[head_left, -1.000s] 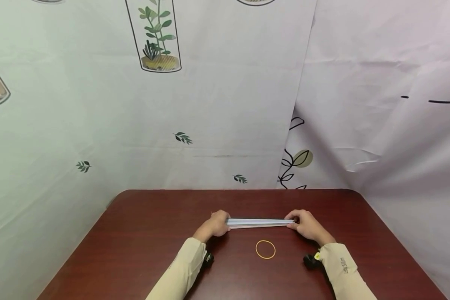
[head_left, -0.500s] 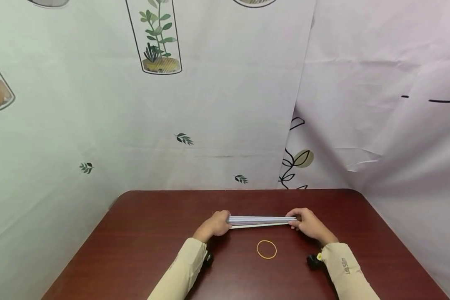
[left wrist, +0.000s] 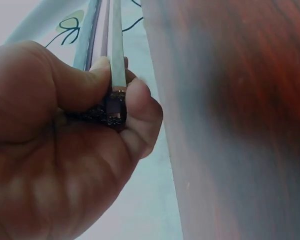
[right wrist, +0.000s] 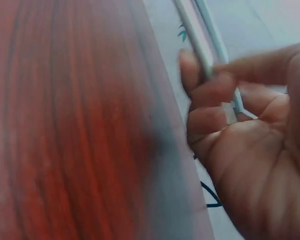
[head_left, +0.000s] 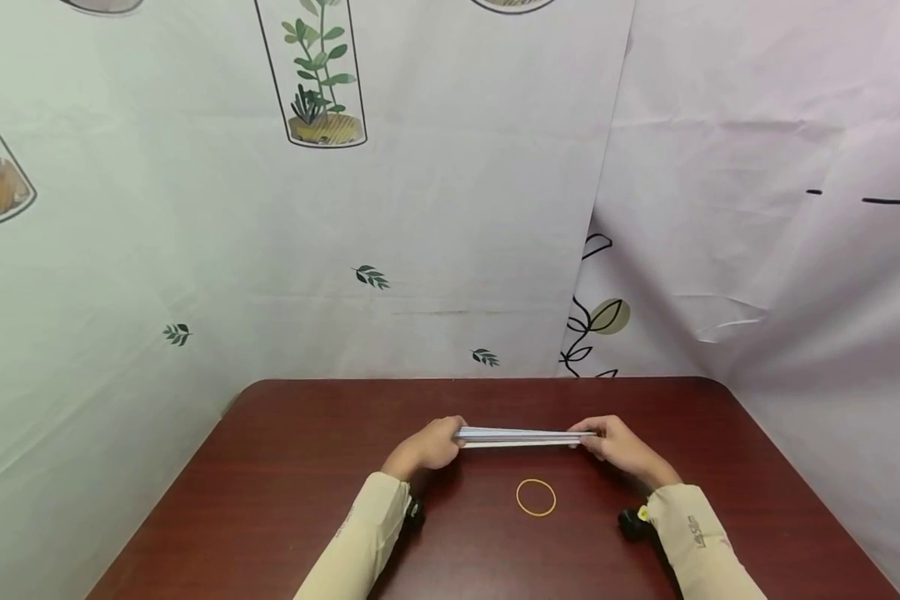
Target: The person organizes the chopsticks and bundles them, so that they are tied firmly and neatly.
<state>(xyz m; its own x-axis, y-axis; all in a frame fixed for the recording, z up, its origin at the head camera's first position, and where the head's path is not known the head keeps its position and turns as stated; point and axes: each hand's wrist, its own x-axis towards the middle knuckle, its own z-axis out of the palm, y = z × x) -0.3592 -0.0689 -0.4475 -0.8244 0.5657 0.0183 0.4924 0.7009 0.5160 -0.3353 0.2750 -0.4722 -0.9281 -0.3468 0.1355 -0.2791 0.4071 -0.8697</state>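
Observation:
Pale, slim chopsticks (head_left: 517, 436) lie crosswise as a bundle between my two hands, above the table. At their thicker end my left hand (head_left: 437, 442) grips them. In the left wrist view, its thumb and fingers close round dark patterned ends (left wrist: 116, 109), below pale green and pinkish shafts. My right hand (head_left: 621, 446) pinches the thin end. The right wrist view shows its fingers bent round a pale stick (right wrist: 192, 32), with another bluish one behind; that view is blurred. A yellow rubber band (head_left: 536, 515) lies flat on the table, nearer the body than the bundle.
The dark red wooden table (head_left: 307, 500) has rounded far corners. White fabric (head_left: 450, 208) printed with plants and leaves hangs behind it and along both sides. Black wrist cameras (head_left: 633, 525) sit under the cream sleeves (head_left: 363, 533).
The chopsticks and both hands have risen slightly in view. The bundle's sticks have shifted a little against each other, and both hands keep their hold. The rubber band stays in place.

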